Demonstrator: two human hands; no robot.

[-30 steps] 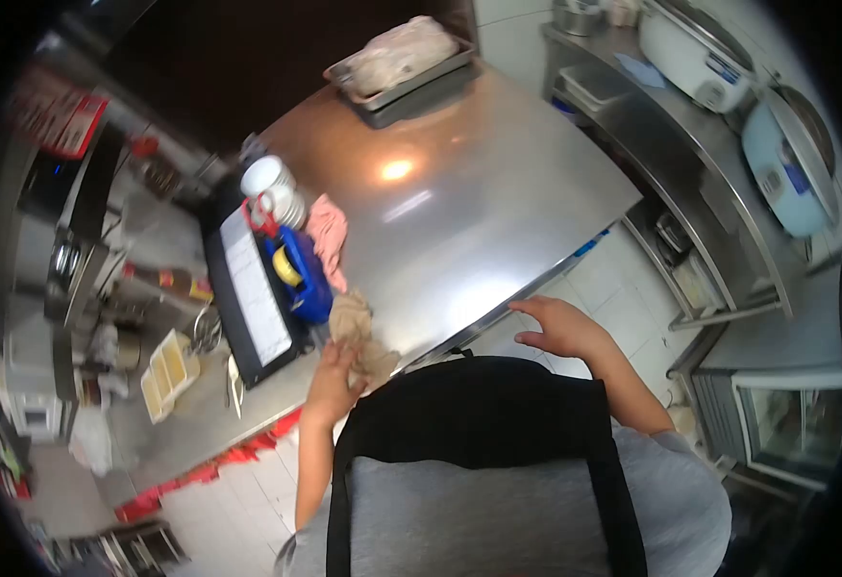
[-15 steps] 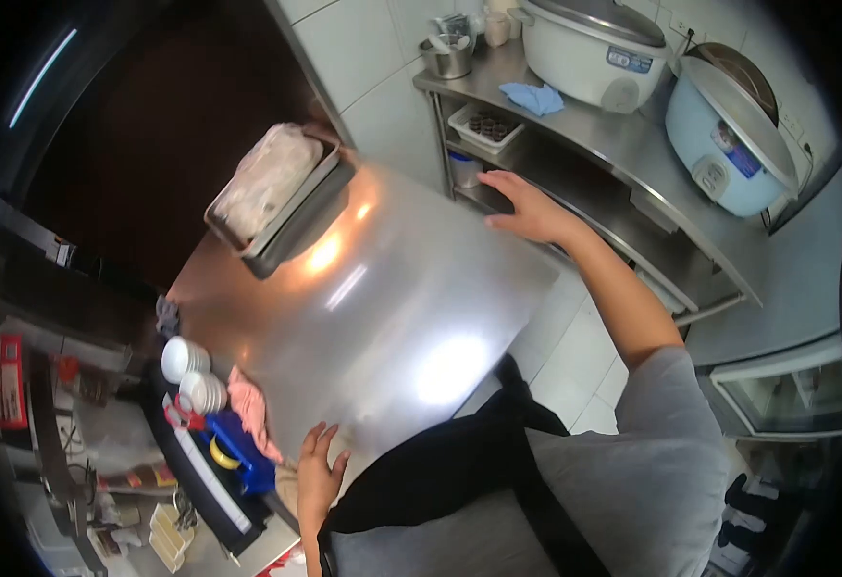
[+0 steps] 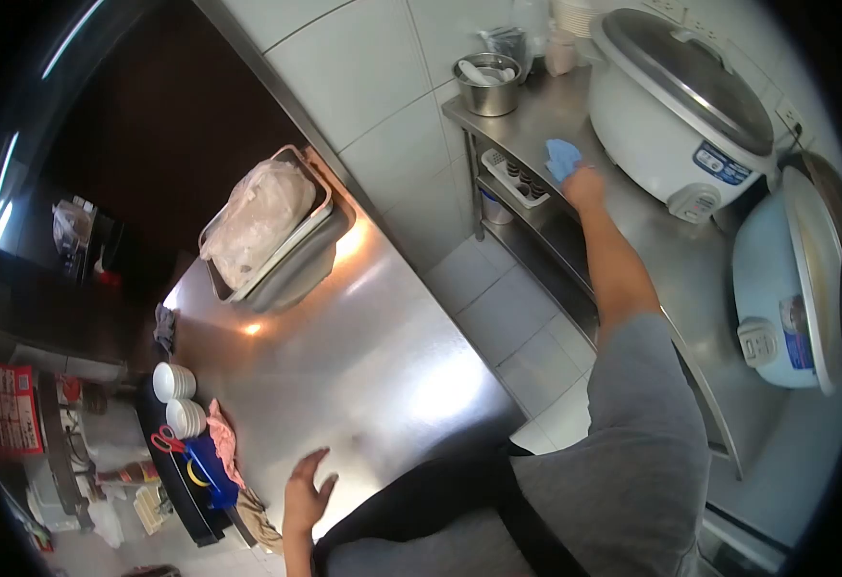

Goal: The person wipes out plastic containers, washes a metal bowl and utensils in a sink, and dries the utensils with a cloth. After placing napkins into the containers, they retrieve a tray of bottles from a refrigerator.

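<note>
My right hand (image 3: 585, 187) reaches out over the steel shelf unit and is closed on a light blue cloth (image 3: 562, 158). The cloth sticks out past my fingers, above the shelf's top. Low in the view, my left hand (image 3: 307, 492) hovers by the near edge of the steel table (image 3: 373, 356), its fingers apart and holding nothing. To the left of that hand, a pink cloth (image 3: 222, 444) lies beside a blue tape dispenser (image 3: 211, 471) and red-handled scissors (image 3: 166, 439).
A tray (image 3: 320, 207) with a plastic-wrapped pale mass (image 3: 258, 221) sits at the table's far end. Stacked white bowls (image 3: 185, 418) stand at the left edge. On the shelf are a metal pot (image 3: 488, 96), a white rice cooker (image 3: 671, 125) and a light blue cooker (image 3: 777, 279).
My right hand has gone from open above the floor gap to closed on the blue cloth. The view has turned toward the shelf. My left hand stays open.
</note>
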